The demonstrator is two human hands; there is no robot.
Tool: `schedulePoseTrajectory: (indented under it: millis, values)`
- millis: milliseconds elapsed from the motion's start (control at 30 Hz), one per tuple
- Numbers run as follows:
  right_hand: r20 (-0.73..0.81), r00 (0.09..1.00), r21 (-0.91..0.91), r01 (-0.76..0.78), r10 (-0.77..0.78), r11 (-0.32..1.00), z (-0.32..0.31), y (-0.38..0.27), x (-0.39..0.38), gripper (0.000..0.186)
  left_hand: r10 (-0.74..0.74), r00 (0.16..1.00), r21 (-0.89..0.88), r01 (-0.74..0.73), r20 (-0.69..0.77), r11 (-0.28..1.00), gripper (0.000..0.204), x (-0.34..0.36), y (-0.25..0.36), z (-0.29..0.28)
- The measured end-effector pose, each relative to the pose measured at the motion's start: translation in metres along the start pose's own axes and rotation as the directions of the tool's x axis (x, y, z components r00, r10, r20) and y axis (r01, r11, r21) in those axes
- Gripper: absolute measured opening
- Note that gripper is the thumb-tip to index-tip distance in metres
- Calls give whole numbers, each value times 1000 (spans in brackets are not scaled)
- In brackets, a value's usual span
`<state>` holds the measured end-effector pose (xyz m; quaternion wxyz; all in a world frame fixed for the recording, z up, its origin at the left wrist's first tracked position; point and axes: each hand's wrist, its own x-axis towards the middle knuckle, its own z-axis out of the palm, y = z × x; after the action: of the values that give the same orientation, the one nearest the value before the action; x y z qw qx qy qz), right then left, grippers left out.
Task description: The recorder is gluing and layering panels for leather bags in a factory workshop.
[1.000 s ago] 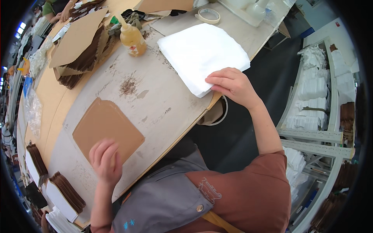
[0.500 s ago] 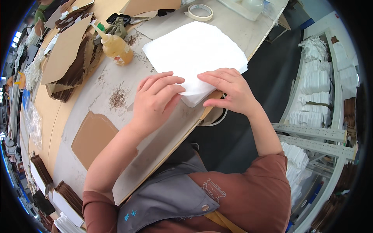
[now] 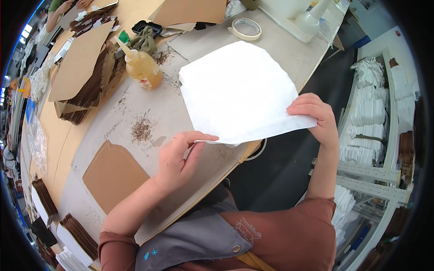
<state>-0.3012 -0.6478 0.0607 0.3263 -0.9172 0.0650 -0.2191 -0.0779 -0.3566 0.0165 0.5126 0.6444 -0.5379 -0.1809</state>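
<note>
White sheet (image 3: 239, 92), perhaps cloth, its near edge bowed between both hands (image 3: 175, 156).

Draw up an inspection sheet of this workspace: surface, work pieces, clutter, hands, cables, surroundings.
Surface: grey tabletop, with scattered dark specks and a flat brown panel.
Work pieces: white sheet, held along its near edge.
Clutter: amber squeeze bottle, tape roll, pile of brown pieces.
Hands: left hand grips the sheet's near-left corner; right hand its right corner.
Cables: nothing seen.
Surroundings: metal rack with white stacks at right; another person's hand at upper left.
</note>
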Motion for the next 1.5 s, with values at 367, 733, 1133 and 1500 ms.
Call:
schedulePoseTrajectory:
  millis: [367, 733, 1133, 1500]
  values:
    - [-155, 782, 261, -558, 604, 788, 41, 25, 37, 28, -668, 734, -483, 545, -121, 686, 23, 52, -16, -3]
    - [-183, 801, 130, -555, 570, 821, 47, 25, 38, 60, -675, 737, -248, 650, -25, 719, 70, 52, -16, -13]
    - [-197, 830, -15, -534, 522, 845, 50, 25, 37, 74, -750, 653, -166, 756, 111, 633, 47, 84, -34, -29]
    - [-247, 869, -88, -461, 429, 883, 41, 3, 31, 84, -16, 1000, -272, 10, -17, 962, 22, 39, 22, -24]
